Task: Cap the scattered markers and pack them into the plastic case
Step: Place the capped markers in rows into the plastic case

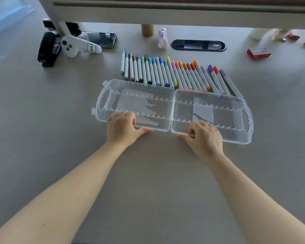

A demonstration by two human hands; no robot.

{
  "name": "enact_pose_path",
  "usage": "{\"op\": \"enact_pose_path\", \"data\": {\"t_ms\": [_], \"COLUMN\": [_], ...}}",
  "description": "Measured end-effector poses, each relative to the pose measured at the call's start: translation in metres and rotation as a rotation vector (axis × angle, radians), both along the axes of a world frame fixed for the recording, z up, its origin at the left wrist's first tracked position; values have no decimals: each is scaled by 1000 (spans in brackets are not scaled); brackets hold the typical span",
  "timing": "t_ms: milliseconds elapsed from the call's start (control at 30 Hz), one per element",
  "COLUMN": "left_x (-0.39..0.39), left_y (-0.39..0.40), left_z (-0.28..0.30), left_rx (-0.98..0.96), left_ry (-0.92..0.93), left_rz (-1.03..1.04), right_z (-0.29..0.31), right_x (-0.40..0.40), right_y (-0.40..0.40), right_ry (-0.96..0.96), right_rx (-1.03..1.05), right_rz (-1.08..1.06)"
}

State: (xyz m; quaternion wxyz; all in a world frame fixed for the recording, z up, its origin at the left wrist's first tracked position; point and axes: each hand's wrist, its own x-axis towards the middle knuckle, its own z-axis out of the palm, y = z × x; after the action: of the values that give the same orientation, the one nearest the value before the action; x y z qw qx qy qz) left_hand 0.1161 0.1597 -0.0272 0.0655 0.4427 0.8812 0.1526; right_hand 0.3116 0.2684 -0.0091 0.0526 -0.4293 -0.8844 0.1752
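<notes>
While the clear plastic marker case (173, 110) lies wide open and flat on the grey bench (157, 173), both hands hold its near edge. The left hand (121, 128) sits on the near edge of the left half of the case, with its fingers curled over the rim and its thumb lying flat along the outside. The right hand (203, 136) does the same on the right half, fingers bent over the rim and thumb out along the edge. So each grip is closed around the rim of the case.

Just behind the case lies a long row of white markers with coloured caps (173, 73), side by side. The ends of some of them touch or hide behind the far wall of the case. No marker is inside the case.

Farther behind the case, to the left, are a white game controller (77, 46), a black stapler-like thing (47, 49) and a dark phone (100, 39). Behind the markers stands a small clear bottle (162, 37), next to a black oval slot in the bench (198, 45). Far to the right of the case is a small red and white box (258, 52).
</notes>
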Motion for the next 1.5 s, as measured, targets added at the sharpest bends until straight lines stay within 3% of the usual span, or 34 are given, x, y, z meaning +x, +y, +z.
{"op": "enact_pose_path", "data": {"t_ms": [400, 533, 700, 867, 967, 1067, 1500], "left_x": [22, 1, -49, -110, -139, -158, -165], "left_y": [31, 19, 1, 3, 8, 12, 8], "left_z": [14, 19, 33, 35, 31, 21, -8], "left_rx": [-86, 26, 116, -85, -299, -384, -167], "left_ry": [-76, -223, -138, -128, -100, -25, 20], "left_rz": [80, -40, -96, -203, -359, -518, -595], "right_z": [3, 8, 20, 27, 27, 29, 1], "right_x": [-1, -2, -24, -69, -99, -134, -235], "right_y": [45, 44, 43, 40, 39, 42, 80], "right_ry": [-41, -60, 54, 198, 225, 252, 110], "right_rx": [-13, -33, -171, -209, -142, -130, -69], "right_rz": [10, 7, -88, -294, -300, -318, -470]}}
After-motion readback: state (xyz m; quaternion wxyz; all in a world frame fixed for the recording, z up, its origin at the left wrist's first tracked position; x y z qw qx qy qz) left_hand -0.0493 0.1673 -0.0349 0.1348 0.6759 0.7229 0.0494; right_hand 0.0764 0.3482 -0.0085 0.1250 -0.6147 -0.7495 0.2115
